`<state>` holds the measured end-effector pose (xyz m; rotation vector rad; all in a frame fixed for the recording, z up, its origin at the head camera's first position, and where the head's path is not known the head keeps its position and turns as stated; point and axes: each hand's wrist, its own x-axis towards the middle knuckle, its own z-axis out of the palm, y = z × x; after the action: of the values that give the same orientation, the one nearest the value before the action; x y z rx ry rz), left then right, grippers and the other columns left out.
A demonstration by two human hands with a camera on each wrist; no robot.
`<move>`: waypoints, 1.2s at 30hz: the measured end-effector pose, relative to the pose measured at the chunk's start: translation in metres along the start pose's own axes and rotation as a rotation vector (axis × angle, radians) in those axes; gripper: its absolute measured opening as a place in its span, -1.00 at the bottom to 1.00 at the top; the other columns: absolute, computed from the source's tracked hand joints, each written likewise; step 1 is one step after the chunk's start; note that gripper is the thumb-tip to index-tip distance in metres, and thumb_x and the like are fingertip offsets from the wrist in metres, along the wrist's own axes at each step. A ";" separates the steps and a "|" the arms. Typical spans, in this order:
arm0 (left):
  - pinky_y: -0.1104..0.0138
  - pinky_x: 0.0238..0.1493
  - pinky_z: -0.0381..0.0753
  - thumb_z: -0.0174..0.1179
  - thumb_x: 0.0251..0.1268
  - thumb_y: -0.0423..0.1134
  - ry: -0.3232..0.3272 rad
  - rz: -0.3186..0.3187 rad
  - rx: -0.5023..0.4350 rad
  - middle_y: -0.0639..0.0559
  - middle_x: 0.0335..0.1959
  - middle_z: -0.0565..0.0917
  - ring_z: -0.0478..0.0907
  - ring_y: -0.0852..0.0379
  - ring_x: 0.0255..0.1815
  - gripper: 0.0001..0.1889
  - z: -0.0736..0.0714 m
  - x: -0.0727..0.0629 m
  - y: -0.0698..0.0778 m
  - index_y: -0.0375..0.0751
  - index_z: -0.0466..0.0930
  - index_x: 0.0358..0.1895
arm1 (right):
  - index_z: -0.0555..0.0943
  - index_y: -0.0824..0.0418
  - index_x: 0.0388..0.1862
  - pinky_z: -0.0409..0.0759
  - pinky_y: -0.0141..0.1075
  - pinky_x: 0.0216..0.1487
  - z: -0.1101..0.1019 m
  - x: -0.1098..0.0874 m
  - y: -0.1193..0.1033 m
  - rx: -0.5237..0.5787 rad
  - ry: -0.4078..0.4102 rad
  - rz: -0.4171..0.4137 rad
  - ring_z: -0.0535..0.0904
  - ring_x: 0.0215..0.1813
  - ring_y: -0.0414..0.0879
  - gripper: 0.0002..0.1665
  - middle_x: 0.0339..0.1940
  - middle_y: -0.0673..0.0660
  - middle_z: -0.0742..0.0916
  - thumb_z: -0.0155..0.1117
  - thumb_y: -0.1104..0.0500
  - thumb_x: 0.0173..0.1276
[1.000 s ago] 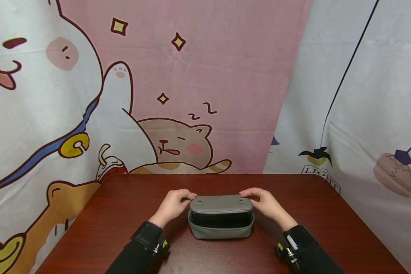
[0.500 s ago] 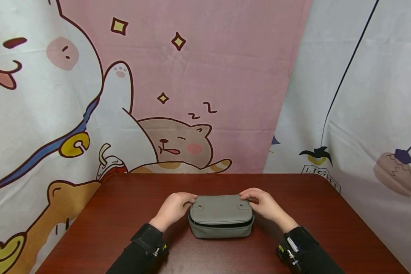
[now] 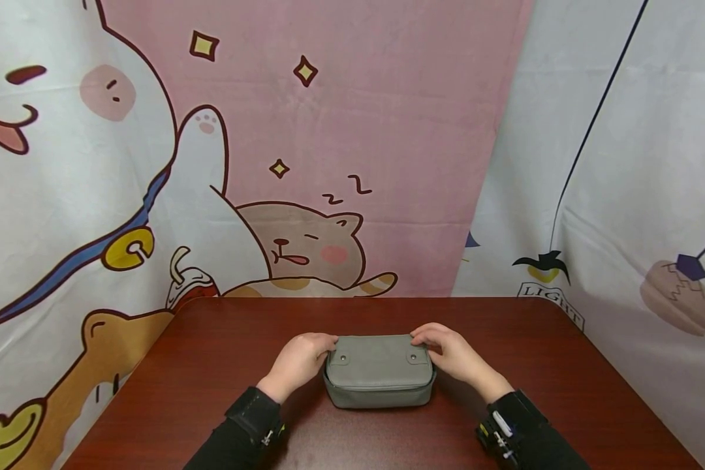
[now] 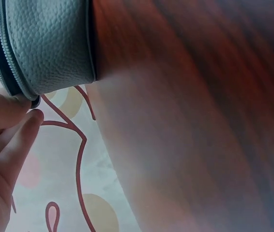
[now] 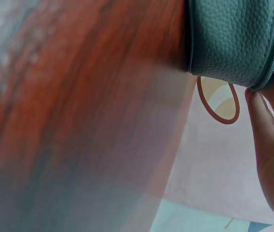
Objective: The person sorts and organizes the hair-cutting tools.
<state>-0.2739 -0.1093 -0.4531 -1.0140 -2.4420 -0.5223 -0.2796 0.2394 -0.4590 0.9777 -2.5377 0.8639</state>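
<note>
A grey-green leather-look zipper case [image 3: 380, 367] stands on the brown table, its lid lying down over the body with two snap tabs on top. At its back left corner, my left hand [image 3: 298, 363] pinches the edge between thumb and fingers. My right hand [image 3: 455, 352] pinches the back right corner the same way. The left wrist view shows the zipper teeth [image 4: 12, 63] parted along the side, with my left fingertips [image 4: 33, 118] at the zipper's end. In the right wrist view, my right fingers [image 5: 260, 118] meet the case's lower corner beside the zipper. The inside is hidden.
The wood-grain table [image 3: 211, 365] reaches back to a hanging cloth [image 3: 423, 130] printed with cartoon animals. A paler printed cloth [image 3: 623, 163] hangs on the right. Dark sleeves with small wrist-worn devices cover both forearms.
The lid has come down from half raised, covering the dark opening at the front of the case. Both hands stay at the back corners; the left has dropped slightly.
</note>
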 end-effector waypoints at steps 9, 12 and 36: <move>0.20 0.02 0.61 0.37 0.13 -0.51 -0.078 0.016 0.034 -0.04 -0.11 0.73 0.65 0.05 -0.03 -0.75 -0.011 0.002 0.002 -0.23 0.71 -0.11 | 0.69 0.14 -0.08 0.59 -0.18 0.00 -0.003 -0.003 0.003 -0.009 0.017 -0.083 0.60 0.09 -0.02 -0.53 0.06 0.09 0.67 0.28 0.60 0.13; 0.18 0.08 0.58 0.32 0.18 -0.51 -0.113 0.021 0.010 -0.05 -0.05 0.70 0.62 0.03 0.04 -0.71 -0.016 0.002 0.004 -0.25 0.68 -0.02 | 0.69 0.16 -0.08 0.59 -0.16 0.00 -0.004 -0.003 0.002 0.008 0.043 -0.091 0.60 0.09 -0.02 -0.56 0.06 0.10 0.68 0.25 0.57 0.16; 0.16 0.32 0.37 0.58 -0.05 -0.17 -0.497 0.068 0.016 -0.12 0.41 0.39 0.29 -0.02 0.43 -0.23 -0.031 0.013 0.030 -0.17 0.50 0.32 | 0.54 0.32 0.27 0.47 0.09 0.19 0.002 0.006 -0.007 -0.026 -0.074 0.012 0.50 0.27 0.13 -0.46 0.23 0.20 0.61 0.28 0.04 0.43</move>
<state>-0.2528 -0.0976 -0.4151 -1.3448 -2.8147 -0.2449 -0.2793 0.2311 -0.4552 1.0052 -2.6127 0.8101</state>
